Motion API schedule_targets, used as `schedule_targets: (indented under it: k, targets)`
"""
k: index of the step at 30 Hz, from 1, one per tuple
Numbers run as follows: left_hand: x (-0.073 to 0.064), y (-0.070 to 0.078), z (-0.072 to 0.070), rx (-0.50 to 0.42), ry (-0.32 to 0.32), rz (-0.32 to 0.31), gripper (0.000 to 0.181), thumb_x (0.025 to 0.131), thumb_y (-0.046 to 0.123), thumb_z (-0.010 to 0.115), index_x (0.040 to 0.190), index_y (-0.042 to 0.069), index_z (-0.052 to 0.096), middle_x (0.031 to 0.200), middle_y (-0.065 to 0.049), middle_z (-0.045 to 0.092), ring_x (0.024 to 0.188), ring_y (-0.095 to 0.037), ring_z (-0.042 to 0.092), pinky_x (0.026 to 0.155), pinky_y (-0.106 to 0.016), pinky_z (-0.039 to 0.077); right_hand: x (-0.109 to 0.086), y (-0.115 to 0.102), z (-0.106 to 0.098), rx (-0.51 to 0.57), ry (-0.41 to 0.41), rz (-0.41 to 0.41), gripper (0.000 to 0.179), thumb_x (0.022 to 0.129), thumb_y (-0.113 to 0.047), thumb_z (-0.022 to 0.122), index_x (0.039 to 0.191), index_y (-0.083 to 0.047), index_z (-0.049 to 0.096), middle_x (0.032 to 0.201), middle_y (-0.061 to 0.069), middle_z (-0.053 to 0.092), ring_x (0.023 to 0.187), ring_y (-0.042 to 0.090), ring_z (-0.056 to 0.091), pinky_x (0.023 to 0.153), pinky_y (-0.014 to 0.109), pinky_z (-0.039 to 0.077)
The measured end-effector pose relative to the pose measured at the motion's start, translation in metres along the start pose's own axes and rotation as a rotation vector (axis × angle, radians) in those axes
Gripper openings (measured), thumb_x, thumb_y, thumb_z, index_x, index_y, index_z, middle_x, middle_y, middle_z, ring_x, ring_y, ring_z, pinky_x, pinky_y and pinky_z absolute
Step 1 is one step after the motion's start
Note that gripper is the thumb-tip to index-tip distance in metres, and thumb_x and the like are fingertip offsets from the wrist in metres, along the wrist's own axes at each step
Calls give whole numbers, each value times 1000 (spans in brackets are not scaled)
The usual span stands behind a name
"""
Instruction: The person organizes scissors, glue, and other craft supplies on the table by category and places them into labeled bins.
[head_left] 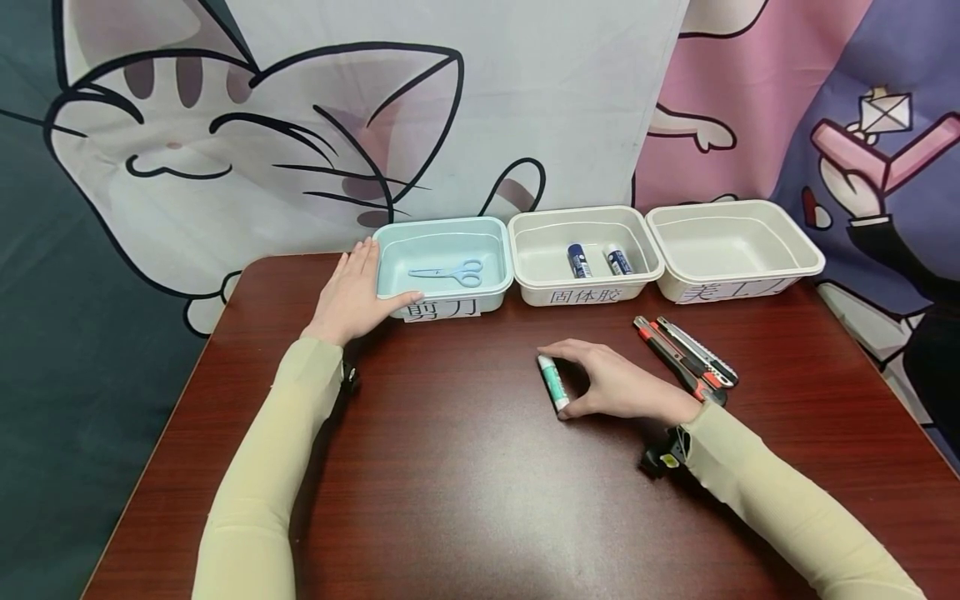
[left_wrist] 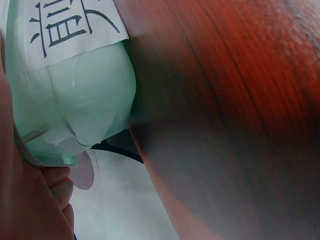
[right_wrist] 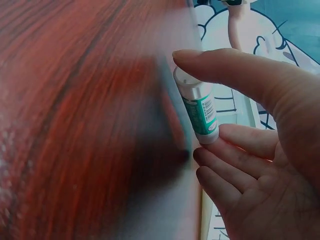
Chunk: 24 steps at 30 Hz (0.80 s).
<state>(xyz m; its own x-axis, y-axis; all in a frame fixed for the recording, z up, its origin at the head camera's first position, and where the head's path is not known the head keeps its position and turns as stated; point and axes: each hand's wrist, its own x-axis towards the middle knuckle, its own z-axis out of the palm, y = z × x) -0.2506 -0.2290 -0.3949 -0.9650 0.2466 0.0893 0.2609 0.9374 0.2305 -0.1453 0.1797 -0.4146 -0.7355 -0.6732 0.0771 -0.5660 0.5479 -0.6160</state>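
Observation:
In the head view, a green-and-white glue stick [head_left: 553, 383] is at the middle of the table, and my right hand [head_left: 611, 379] pinches it by its two ends. The right wrist view has the thumb on one end of the glue stick [right_wrist: 202, 114] and a fingertip at the other. My left hand [head_left: 352, 292] rests against the left side of a light blue bin [head_left: 446, 305], its fingers straight and the thumb over the front rim. Blue scissors [head_left: 448, 272] lie in this bin. The left wrist view shows the bin's labelled wall [left_wrist: 90, 92] up close.
A cream bin [head_left: 540, 293] holding two blue-and-white glue sticks [head_left: 579, 261] stands beside the blue one. Farther right is another cream bin [head_left: 735, 267] with a paper label. Utility knives [head_left: 686, 358] lie right of my right hand. A cartoon cloth [head_left: 570, 100] hangs behind the table.

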Motion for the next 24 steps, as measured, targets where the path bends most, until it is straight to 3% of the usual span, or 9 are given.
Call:
schedule_targets:
  k: [24]
  targets:
    - [1,0,-1,-2,-7,-6,126,83,87,46,161,-5,7,167,-21,10,154,-32,7,124,-41,0,-1,2,-16,0,27,37,89,71,-20,94,147,-2,53,143,9,55,133,25,49,110,47,39]
